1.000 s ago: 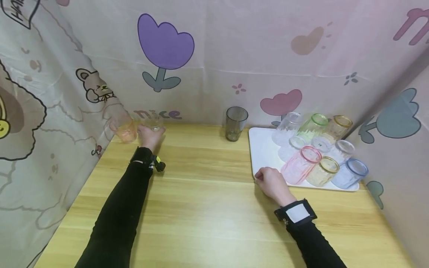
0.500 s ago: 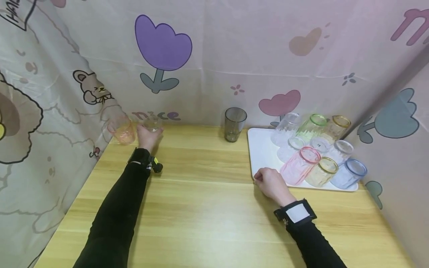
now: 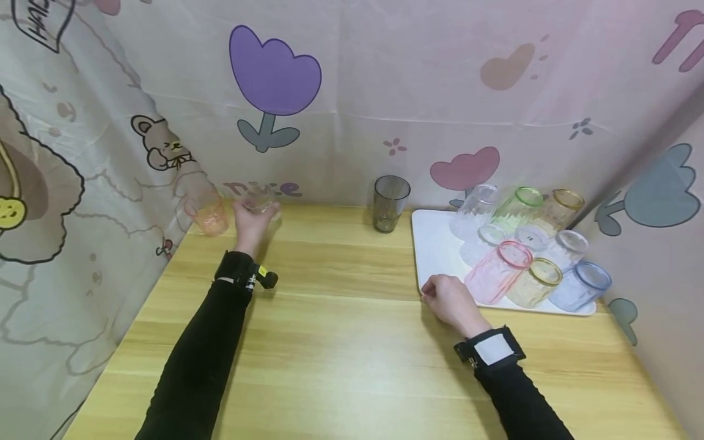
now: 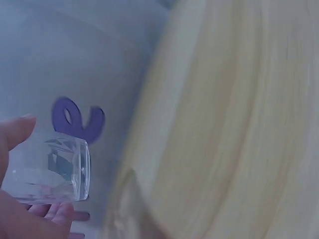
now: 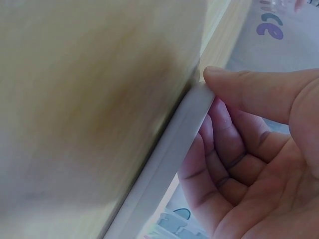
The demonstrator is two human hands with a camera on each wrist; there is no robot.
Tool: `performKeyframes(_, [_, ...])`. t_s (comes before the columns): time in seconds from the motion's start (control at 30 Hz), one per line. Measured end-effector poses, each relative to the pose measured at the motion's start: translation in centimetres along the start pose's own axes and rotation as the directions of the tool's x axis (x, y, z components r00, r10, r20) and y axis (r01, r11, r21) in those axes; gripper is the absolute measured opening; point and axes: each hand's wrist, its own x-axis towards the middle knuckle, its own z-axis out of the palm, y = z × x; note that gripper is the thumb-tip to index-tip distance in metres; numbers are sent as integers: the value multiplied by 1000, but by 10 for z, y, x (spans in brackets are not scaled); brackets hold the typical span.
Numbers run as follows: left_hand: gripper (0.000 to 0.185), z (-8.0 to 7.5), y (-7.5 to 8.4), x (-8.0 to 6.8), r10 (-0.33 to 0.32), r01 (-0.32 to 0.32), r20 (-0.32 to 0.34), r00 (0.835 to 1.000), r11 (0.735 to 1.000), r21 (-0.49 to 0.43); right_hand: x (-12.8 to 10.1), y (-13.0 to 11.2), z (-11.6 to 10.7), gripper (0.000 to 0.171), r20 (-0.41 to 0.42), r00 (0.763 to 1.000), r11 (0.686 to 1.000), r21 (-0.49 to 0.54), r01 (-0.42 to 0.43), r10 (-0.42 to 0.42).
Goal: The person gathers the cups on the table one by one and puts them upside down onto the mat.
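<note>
At the table's far left, my left hand (image 3: 255,223) grips a clear glass (image 4: 60,172), its thumb on one side and its fingers on the other. The left wrist view shows the glass against the curtain. Just left of that hand stands an orange-tinted glass (image 3: 211,217). My right hand (image 3: 452,304) is at the near left corner of the white tray (image 3: 437,244). In the right wrist view its thumb and curled fingers pinch the tray's rim (image 5: 169,144). Several glasses stand on the tray, including a pink glass (image 3: 499,272) close beside this hand.
A dark grey tumbler (image 3: 389,205) stands by the back curtain, between the left hand and the tray. Green (image 3: 518,208), blue (image 3: 582,287) and yellow glasses (image 3: 536,284) crowd the tray's right part. Printed curtains (image 3: 357,73) border the wooden table (image 3: 341,342) at back and sides.
My left hand has shifted slightly right with the clear glass, widening the gap to the orange glass. The right hand stays at the tray corner. The head view has swung a little.
</note>
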Motion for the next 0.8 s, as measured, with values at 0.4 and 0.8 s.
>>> performKeyframes(0.4, [88, 16, 14, -43, 4, -5, -32, 999, 999, -45, 0, 1, 1, 5, -6, 1000, 1000, 4, 8, -8])
performKeyframes(0.8, [40, 34, 17, -86, 51, 23, 127, 991, 849, -527, -1, 0, -1, 5, 1, 1000, 1000, 12, 1, -1])
